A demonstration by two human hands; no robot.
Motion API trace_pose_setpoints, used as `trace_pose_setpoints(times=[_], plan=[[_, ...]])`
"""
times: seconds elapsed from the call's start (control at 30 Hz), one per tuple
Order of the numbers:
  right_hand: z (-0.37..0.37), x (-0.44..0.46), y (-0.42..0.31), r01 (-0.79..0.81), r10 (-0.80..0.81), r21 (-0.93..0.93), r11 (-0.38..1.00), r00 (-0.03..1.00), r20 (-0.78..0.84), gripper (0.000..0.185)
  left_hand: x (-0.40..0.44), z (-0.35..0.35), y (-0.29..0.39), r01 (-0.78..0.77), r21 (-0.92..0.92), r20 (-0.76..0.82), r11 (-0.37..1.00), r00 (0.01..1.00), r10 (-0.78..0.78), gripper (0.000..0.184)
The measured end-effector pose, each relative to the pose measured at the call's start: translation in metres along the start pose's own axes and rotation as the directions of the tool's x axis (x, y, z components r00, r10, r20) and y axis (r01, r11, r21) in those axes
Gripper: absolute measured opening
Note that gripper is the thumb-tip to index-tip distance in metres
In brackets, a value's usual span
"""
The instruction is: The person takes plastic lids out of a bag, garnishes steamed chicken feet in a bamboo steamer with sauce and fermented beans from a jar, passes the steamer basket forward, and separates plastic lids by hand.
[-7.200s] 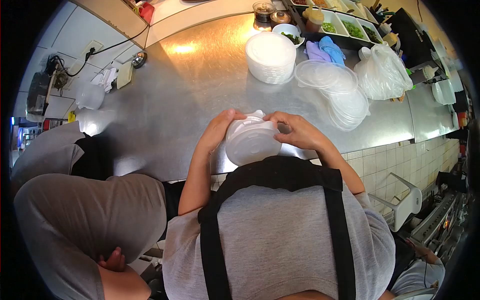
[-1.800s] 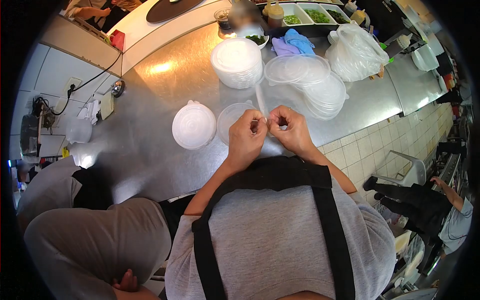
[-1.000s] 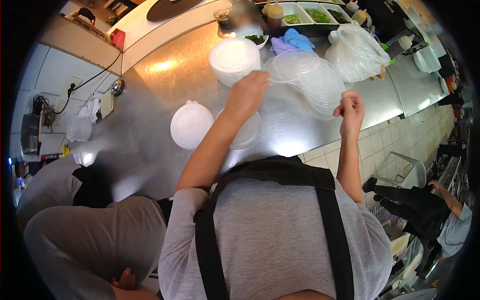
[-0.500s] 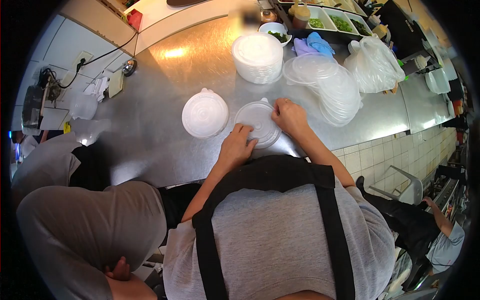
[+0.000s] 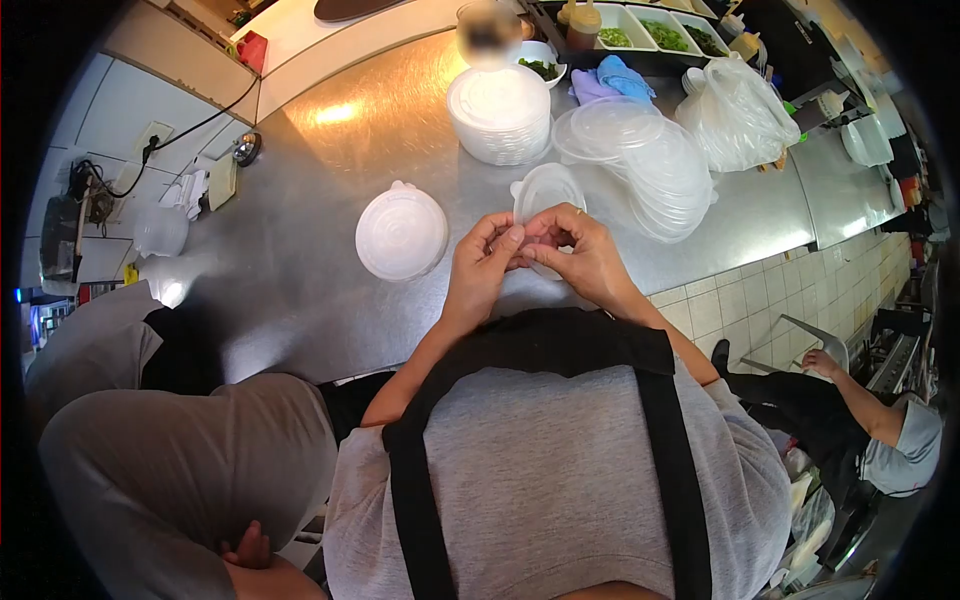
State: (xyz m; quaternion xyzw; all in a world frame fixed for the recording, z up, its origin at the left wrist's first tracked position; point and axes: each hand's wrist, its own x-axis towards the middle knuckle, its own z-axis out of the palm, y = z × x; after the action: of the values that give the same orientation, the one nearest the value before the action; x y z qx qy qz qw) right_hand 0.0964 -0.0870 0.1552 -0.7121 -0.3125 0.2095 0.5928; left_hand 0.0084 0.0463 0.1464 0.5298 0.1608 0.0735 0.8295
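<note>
My left hand point(image 5: 484, 262) and my right hand point(image 5: 580, 254) meet close to my apron, with fingers pinched on a translucent round lid point(image 5: 549, 190). The lid is tilted up, and its lower part is partly hidden by my fingers. To the left, a white round lidded container point(image 5: 402, 231) stands on the steel counter point(image 5: 310, 240). Beyond my hands is a tall stack of white round containers or lids point(image 5: 500, 115). Right of that stack, loose translucent lids point(image 5: 665, 185) lie fanned out and overlapping.
A plastic bag point(image 5: 735, 115), blue and purple cloths point(image 5: 622, 78) and a bowl of greens point(image 5: 540, 66) stand at the back, near trays of chopped greens point(image 5: 663, 36). A seated co-worker's leg point(image 5: 190, 450) is at the left. Another person point(image 5: 850, 430) stands at the far right.
The lid that lay flat on the counter under my hands is now raised and tilted between them. My left hand has moved up to meet my right hand. The view has shifted slightly.
</note>
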Motion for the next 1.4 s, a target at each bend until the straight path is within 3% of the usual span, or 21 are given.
trace_pose_setpoints(times=[0.1,0.2,0.4,0.6,1.2,1.3,1.4], plan=[[-0.001,0.005,0.008,-0.174,0.172,0.009,0.985,0.977,0.125,0.017,0.002,-0.011,-0.008,0.096,-0.040,-0.015,0.995,0.995,-0.097,0.022],[-0.002,0.009,0.026,-0.266,0.217,0.200,0.943,0.947,0.235,0.017,0.002,-0.020,-0.017,0.167,-0.124,0.001,0.978,0.986,-0.169,0.022],[-0.003,0.014,0.043,-0.277,0.211,0.225,0.934,0.937,0.277,0.018,0.001,-0.024,-0.024,0.203,-0.129,-0.008,0.971,0.979,-0.206,0.022],[-0.009,0.018,0.037,-0.388,0.256,0.368,0.845,0.898,0.359,0.018,0.002,-0.024,-0.024,0.174,-0.174,-0.014,0.969,0.984,-0.179,0.020],[-0.011,0.020,0.037,-0.394,0.245,0.360,0.846,0.887,0.392,0.018,0.002,-0.024,-0.024,0.163,-0.166,0.007,0.973,0.986,-0.164,0.017],[-0.007,0.019,0.036,-0.283,0.190,0.278,0.918,0.929,0.317,0.015,0.001,-0.023,-0.024,0.149,-0.157,-0.009,0.976,0.988,-0.152,0.017],[-0.003,0.014,0.020,-0.166,0.160,0.028,0.986,0.977,0.137,0.013,-0.002,-0.017,-0.026,0.114,-0.117,-0.040,0.987,0.992,-0.120,0.016]])
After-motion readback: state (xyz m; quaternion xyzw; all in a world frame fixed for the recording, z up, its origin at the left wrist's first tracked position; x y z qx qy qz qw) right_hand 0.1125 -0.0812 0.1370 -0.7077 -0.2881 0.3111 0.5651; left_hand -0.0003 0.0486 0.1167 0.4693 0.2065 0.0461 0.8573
